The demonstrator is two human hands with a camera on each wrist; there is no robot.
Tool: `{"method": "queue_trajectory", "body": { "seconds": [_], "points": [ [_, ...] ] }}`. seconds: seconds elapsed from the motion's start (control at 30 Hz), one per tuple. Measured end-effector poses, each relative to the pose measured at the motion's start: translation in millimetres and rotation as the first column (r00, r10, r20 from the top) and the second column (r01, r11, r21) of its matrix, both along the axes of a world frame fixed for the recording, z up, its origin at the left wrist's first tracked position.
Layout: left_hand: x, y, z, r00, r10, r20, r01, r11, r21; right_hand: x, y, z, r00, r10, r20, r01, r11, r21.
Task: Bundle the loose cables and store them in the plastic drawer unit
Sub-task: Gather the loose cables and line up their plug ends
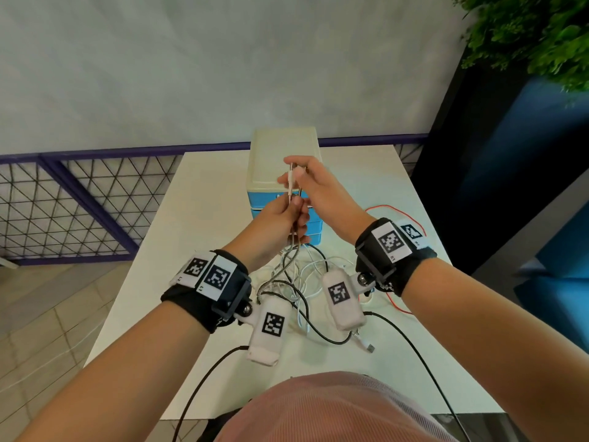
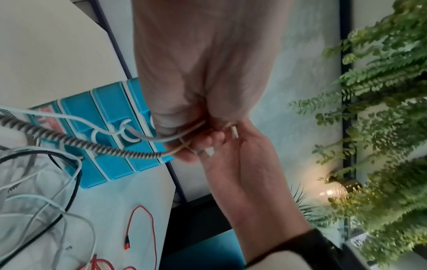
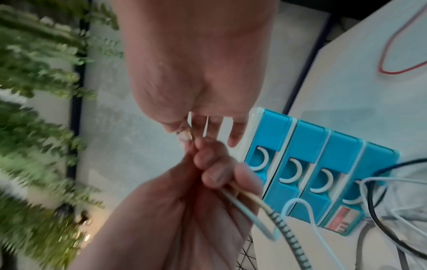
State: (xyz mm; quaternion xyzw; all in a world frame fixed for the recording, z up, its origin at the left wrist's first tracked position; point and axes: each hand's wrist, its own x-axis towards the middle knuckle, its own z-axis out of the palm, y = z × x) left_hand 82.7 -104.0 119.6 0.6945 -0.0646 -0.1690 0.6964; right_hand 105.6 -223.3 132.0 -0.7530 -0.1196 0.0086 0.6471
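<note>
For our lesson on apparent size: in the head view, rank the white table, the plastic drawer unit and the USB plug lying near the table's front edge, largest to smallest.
1. White table, by far the largest.
2. Plastic drawer unit, partly hidden by the hands.
3. USB plug, tiny.

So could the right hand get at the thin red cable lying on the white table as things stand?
Probably not yet: the right hand pinches cable ends with the left hand. The thin red cable lies uncovered, so the way looks free once it lets go.
</note>
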Motion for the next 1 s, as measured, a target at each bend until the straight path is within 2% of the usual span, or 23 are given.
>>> {"method": "queue_trajectory", "body": {
  "seconds": [0.1,0.13,0.17,0.2,0.23,0.27,0.33,0.4,0.5,0.6,0.67,0.73,0.8,0.87,0.93,1.0],
  "points": [
    [2.3,1.4,-1.1,0.996,0.093,0.010,-0.093,0.995,0.027,9.0,-16.6,-10.7,0.981,-0.119,-0.153,0.114,0.993,-0.045],
    [2.9,3.0,-0.9,0.994,0.109,0.015,-0.110,0.993,0.033,10.1,-23.7,-17.8,0.977,-0.124,-0.175,0.095,0.982,-0.165],
    [3.3,4.5,-1.0,0.993,0.118,0.016,-0.118,0.992,0.036,9.4,-31.7,-26.6,0.982,-0.071,-0.177,0.002,0.932,-0.362],
    [3.0,5.7,-0.5,0.993,0.119,0.016,-0.119,0.992,0.036,5.9,-38.7,-38.1,0.978,0.041,-0.202,-0.150,0.813,-0.562],
    [2.5,6.4,-0.2,0.993,0.114,0.018,-0.114,0.993,0.035,0.1,-43.2,-52.0,0.951,0.156,-0.266,-0.303,0.630,-0.715],
    [1.3,6.9,0.4,0.995,0.102,0.021,-0.103,0.994,0.033,-8.3,-45.5,-64.6,0.910,0.241,-0.337,-0.412,0.440,-0.798],
    [-0.3,6.8,1.6,0.996,0.080,0.034,-0.082,0.996,0.036,-24.5,-46.3,-89.2,0.829,0.343,-0.442,-0.516,0.163,-0.841],
    [-2.3,6.3,2.4,0.997,0.067,0.042,-0.068,0.997,0.044,-39.6,-41.2,-109.2,0.762,0.418,-0.494,-0.516,-0.068,-0.854],
    [-5.4,5.2,2.4,0.997,0.056,0.048,-0.058,0.997,0.048,-52.6,-30.2,-130.7,0.744,0.471,-0.475,-0.371,-0.301,-0.879],
    [-8.0,5.3,1.4,0.997,0.052,0.054,-0.055,0.998,0.043,-58.9,-29.4,-134.0,0.683,0.535,-0.497,-0.316,-0.397,-0.861],
    [-9.0,5.8,-0.2,0.997,0.052,0.056,-0.055,0.998,0.043,-58.6,-35.3,-133.1,0.664,0.596,-0.452,-0.271,-0.372,-0.888],
    [-9.5,6.5,-1.3,0.997,0.054,0.058,-0.056,0.998,0.041,-51.0,-43.5,-131.6,0.693,0.621,-0.365,-0.265,-0.252,-0.931],
    [-9.1,7.6,-2.1,0.996,0.062,0.057,-0.064,0.997,0.037,-39.1,-52.3,-126.9,0.771,0.588,-0.244,-0.260,-0.059,-0.964],
    [-8.3,7.7,-2.7,0.996,0.074,0.050,-0.075,0.997,0.030,-26.9,-62.6,-115.6,0.880,0.456,-0.133,-0.242,0.189,-0.952],
    [-6.9,6.4,-3.5,0.995,0.093,0.035,-0.093,0.996,-0.015,-14.1,-75.2,-105.8,0.959,0.271,-0.080,-0.200,0.449,-0.871],
    [-5.1,4.9,-4.2,0.992,0.126,0.026,-0.124,0.990,-0.066,-3.2,-80.8,-91.7,0.992,0.113,-0.057,-0.118,0.670,-0.733]
  ]
}}
